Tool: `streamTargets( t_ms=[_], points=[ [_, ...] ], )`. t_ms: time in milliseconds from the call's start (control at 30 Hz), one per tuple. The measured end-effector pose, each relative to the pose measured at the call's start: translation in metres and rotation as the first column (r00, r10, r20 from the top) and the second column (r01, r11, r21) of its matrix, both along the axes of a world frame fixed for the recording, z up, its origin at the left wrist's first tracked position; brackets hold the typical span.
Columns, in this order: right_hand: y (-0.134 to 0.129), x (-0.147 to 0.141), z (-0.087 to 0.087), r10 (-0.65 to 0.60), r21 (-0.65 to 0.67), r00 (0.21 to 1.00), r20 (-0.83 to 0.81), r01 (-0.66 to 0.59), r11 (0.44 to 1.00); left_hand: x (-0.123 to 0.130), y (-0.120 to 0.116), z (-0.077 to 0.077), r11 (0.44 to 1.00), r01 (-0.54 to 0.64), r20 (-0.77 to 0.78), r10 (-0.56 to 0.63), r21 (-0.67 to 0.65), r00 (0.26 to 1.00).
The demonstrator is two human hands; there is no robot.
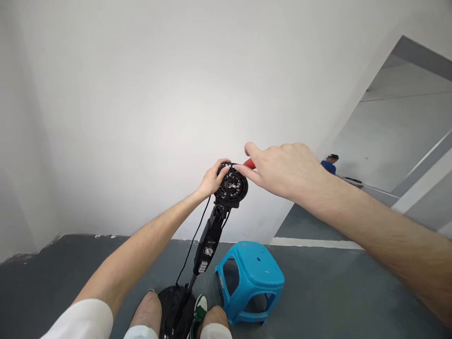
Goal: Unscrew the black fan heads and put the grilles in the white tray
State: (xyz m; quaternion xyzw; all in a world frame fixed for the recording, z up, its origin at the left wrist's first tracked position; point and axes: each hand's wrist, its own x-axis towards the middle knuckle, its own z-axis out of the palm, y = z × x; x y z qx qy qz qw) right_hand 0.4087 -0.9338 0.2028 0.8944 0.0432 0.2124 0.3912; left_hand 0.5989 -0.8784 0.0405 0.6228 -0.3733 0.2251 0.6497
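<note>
A black stand fan without its blades or grille has its round motor head [231, 186] at the middle of the view. My left hand [215, 176] grips the upper left rim of that head, thumb on its front. At the upper right of the head, my right hand [278, 167] is closed round a red handle [250, 164]; the tool's far end cannot be made out. Below the head runs the black neck with a knob and buttons [207, 249], down to a round black base [176, 310] on the floor.
A blue plastic stool [259, 268] stands on the grey floor right of the fan. A black cord [190, 247] hangs left of the neck. Behind is a white wall [141, 94]. Through an opening at the right, a person in blue [329, 165] shows far off.
</note>
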Motion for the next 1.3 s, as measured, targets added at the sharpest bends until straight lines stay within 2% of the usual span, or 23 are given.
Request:
streamTargets(
  t_ms=[100, 200, 367, 500, 633, 767, 933, 1067, 1200, 1300],
  points=[
    [0.000, 0.000, 0.001, 0.001, -0.006, 0.999, -0.051, -0.001, 1.000, -0.002, 0.000, 0.002, 1.000, -0.001, -0.005, 0.001, -0.010, 1.000],
    [0.002, -0.002, 0.002, -0.051, -0.041, 0.998, 0.038, 0.052, 0.998, -0.003, 0.000, 0.004, 1.000, 0.000, -0.007, 0.000, -0.017, 1.000],
    [0.003, -0.003, 0.003, -0.012, -0.016, 0.998, -0.057, 0.011, 1.000, -0.003, 0.001, 0.005, 1.000, 0.001, -0.002, -0.001, -0.009, 1.000],
    [0.003, -0.003, 0.001, -0.053, -0.021, 0.998, 0.031, 0.054, 0.998, -0.002, 0.002, 0.006, 1.000, -0.001, 0.004, 0.001, -0.001, 1.000],
    [-0.001, -0.001, -0.001, -0.005, 0.016, 0.997, -0.075, 0.006, 1.000, 0.001, 0.002, 0.004, 1.000, 0.023, 0.021, -0.023, 0.005, 1.000],
    [-0.005, 0.001, -0.001, -0.060, -0.052, 0.997, 0.055, 0.063, 0.997, 0.005, 0.001, 0.004, 0.999, 0.037, 0.029, -0.036, -0.013, 0.999],
    [-0.006, 0.002, -0.001, -0.007, 0.006, 0.999, -0.052, 0.008, 1.000, 0.009, 0.000, 0.006, 0.998, 0.060, 0.061, -0.058, -0.023, 0.996],
    [-0.006, 0.004, -0.002, -0.035, -0.059, 0.998, 0.053, 0.038, 0.997, 0.012, 0.000, 0.008, 0.999, 0.053, 0.078, -0.053, -0.003, 0.996],
    [-0.008, 0.003, -0.003, 0.008, -0.002, 0.992, -0.123, -0.008, 1.000, 0.014, 0.000, 0.008, 0.998, 0.054, 0.082, -0.055, 0.011, 0.995],
    [-0.009, 0.001, -0.006, -0.016, -0.045, 1.000, -0.014, 0.015, 0.999, 0.014, 0.000, 0.008, 0.999, 0.037, 0.072, -0.038, 0.018, 0.997]
  ],
)
